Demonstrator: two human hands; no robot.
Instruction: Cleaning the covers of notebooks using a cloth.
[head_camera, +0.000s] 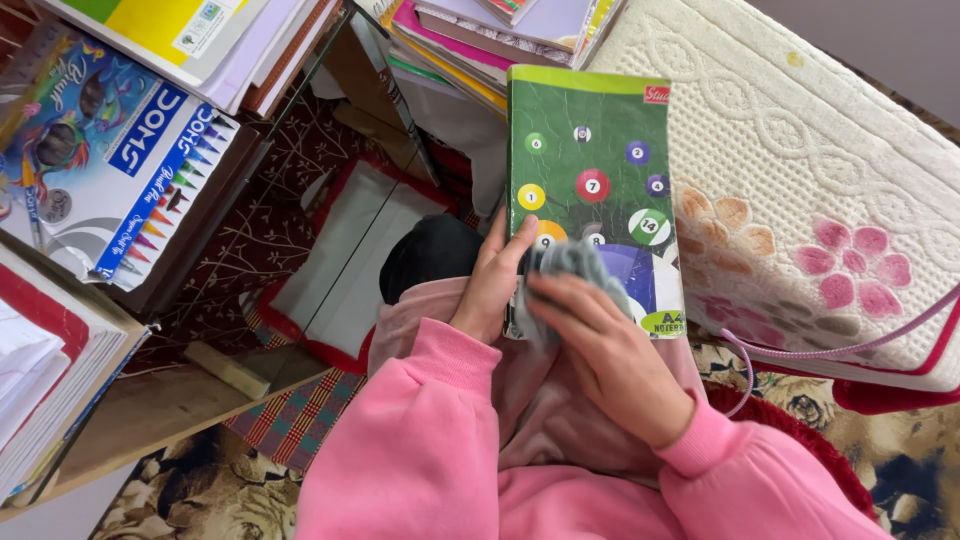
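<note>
Right hand (610, 350): fingers bunched on grey cloth (570, 265), pressing it against lower cover of green notebook (592, 180) (cover shows billiard balls). Left hand (492, 280): fingers together, clamped on notebook's lower left edge, thumb side hidden. Notebook held upright over lap, pink sleeves (420, 440) below it. Right of notebook: cream floral mattress (800, 170). Above notebook: stacked books (480, 40). Far left of notebook: colour-pen box (130, 150) on shelf (170, 400).
</note>
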